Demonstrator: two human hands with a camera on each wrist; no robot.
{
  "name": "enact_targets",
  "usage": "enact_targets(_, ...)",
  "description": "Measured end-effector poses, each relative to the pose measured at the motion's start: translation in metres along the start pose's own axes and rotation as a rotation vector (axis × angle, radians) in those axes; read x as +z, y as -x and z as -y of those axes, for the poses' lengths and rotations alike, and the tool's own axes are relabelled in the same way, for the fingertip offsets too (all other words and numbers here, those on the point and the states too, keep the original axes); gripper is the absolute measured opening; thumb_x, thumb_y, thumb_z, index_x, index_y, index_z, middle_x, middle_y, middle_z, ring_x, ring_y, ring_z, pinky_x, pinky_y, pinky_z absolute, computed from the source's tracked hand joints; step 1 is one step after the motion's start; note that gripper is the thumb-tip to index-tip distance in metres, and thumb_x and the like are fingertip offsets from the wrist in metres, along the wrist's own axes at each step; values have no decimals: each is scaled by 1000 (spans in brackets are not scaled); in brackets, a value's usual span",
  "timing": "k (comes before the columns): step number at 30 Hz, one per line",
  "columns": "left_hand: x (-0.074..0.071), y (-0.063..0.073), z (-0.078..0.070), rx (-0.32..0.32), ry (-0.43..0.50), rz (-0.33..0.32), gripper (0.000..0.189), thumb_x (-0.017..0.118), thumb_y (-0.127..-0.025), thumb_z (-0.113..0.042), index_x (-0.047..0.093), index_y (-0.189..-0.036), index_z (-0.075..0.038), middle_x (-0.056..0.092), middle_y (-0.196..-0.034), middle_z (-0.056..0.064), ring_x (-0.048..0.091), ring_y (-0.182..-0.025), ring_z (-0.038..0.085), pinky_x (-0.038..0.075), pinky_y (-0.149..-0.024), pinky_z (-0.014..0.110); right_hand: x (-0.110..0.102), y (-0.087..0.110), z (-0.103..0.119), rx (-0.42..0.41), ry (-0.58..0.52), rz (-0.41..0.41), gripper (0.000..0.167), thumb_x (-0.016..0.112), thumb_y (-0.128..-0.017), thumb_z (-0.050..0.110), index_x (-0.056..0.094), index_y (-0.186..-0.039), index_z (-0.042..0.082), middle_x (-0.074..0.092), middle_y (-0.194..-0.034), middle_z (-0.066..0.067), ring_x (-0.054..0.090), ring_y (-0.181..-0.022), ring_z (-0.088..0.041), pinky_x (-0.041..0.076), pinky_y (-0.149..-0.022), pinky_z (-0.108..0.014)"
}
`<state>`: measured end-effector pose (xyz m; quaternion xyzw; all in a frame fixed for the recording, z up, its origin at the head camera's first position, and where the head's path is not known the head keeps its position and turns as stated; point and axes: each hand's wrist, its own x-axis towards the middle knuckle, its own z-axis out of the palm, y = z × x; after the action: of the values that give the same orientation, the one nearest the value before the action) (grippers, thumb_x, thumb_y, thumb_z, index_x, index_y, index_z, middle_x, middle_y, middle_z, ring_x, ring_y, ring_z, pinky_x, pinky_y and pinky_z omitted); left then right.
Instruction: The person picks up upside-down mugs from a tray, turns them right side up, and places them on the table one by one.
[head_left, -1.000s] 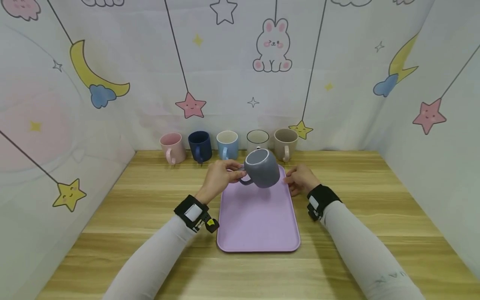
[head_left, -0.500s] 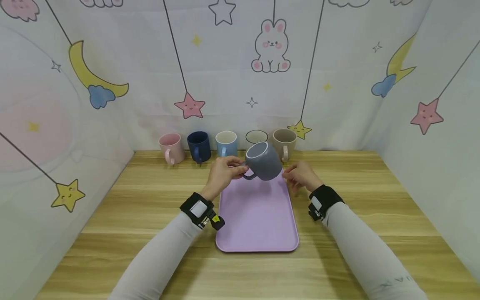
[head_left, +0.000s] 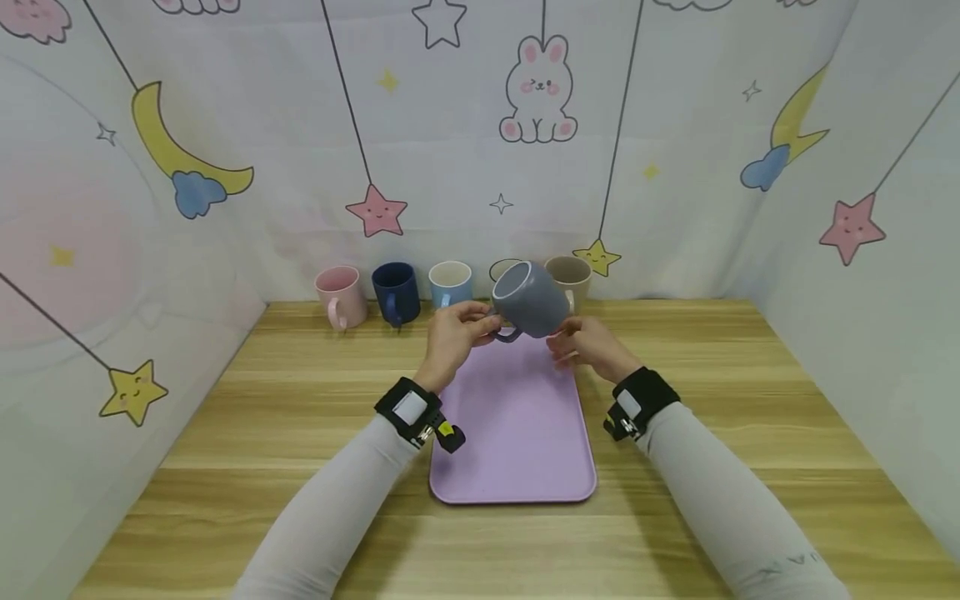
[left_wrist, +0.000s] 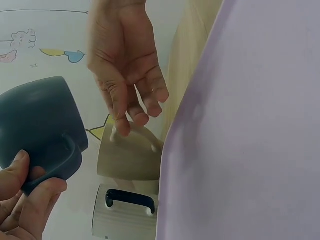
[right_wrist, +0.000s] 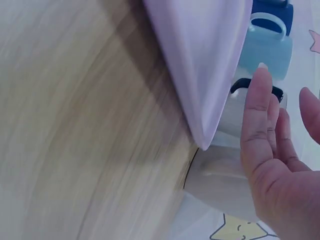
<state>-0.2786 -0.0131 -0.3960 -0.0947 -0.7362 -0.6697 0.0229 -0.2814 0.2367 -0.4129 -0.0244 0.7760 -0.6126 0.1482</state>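
Note:
My left hand (head_left: 452, 337) pinches the handle of a grey mug (head_left: 534, 304) between thumb and fingers. The mug is held up over the far end of a lilac tray (head_left: 517, 433), tilted with its white-edged base or mouth facing up and left. In the left wrist view the mug (left_wrist: 40, 115) looks dark blue-grey, its handle between thumb and fingertips. My right hand (head_left: 588, 346) is beside the mug's lower right side, its fingers loosely extended. The right wrist view shows that hand (right_wrist: 272, 145) with nothing in its grasp.
Along the back wall stand a pink mug (head_left: 341, 300), a navy mug (head_left: 397, 296), a light blue mug (head_left: 452, 287), a white mug with dark rim (head_left: 498, 268) and a beige mug (head_left: 567, 271). The wooden table (head_left: 735, 433) meets fabric walls at the back and sides.
My left hand has raised the grey mug and moved it slightly right and away, tilting it further. The right hand has shifted left from the tray's edge toward the mug.

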Motion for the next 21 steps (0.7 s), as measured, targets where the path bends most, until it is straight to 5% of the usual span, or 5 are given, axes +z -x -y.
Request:
enact_targets(11, 15, -5, -3, -8, 113, -81, 27, 78, -93, -6, 72, -116, 6, 75, -106, 20, 76, -98, 31, 64, -78, 29, 12, -1, 14, -104, -175, 82, 37, 59, -101, -4, 51, -134, -16, 60, -121, -20, 66, -102, -25, 58, -100, -42)
enact_targets(21, 27, -3, -4, 35, 254, -118, 25, 75, -93, 1, 70, -115, 11, 74, -104, 23, 76, -88, 21, 64, -78, 30, 31, -3, 16, -199, -454, 83, 37, 55, -103, -8, 50, -139, -3, 62, -122, -13, 63, -103, -26, 61, -91, -37)
